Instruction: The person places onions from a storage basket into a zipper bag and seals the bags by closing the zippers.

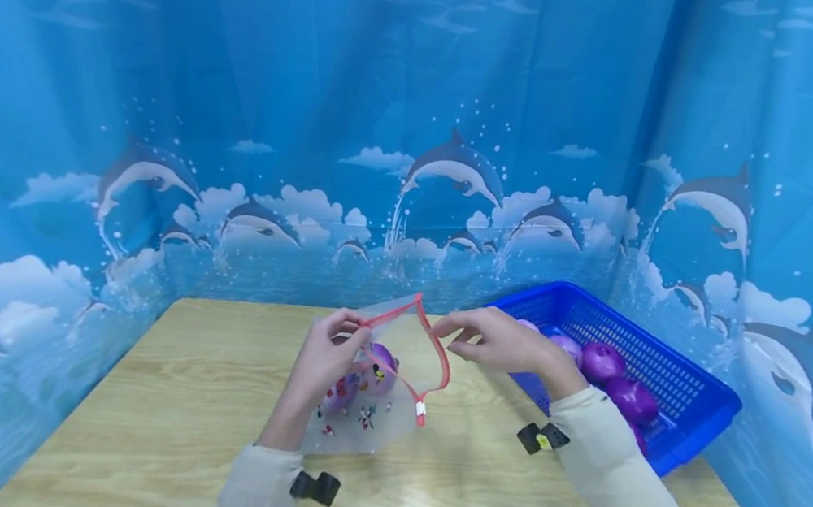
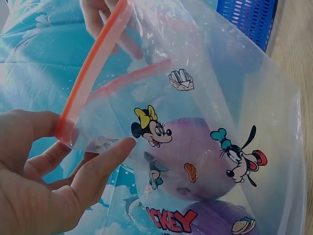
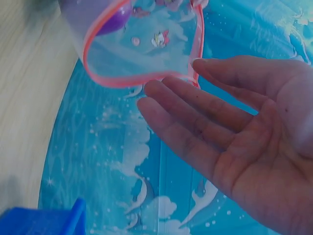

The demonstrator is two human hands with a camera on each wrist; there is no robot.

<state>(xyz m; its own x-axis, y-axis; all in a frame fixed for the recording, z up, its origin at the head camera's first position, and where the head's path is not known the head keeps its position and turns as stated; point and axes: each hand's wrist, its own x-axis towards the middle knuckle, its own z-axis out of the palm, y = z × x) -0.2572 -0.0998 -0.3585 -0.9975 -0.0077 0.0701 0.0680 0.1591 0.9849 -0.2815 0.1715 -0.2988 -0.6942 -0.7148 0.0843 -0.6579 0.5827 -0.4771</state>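
A clear zip bag (image 1: 393,428) with cartoon prints and a red-pink zip edge (image 2: 90,68) is held up over the table, its mouth wide apart. My left hand (image 1: 323,356) pinches the zip edge on the bag's left side between thumb and fingers. Inside the bag lie purple round things (image 2: 200,166) that resemble onions. My right hand (image 1: 497,340) is at the far right part of the mouth, its fingers nearly straight and the fingertips right at the rim in the right wrist view. A white slider (image 1: 421,408) sits at the near end of the zip.
To the right stands a blue perforated basket (image 1: 701,396), tilted in this view, with several glossy purple round things (image 1: 631,401) in it. A wood-grain table (image 1: 163,410) lies under everything. Blue dolphin-print curtains (image 1: 302,113) hang behind it and along both sides.
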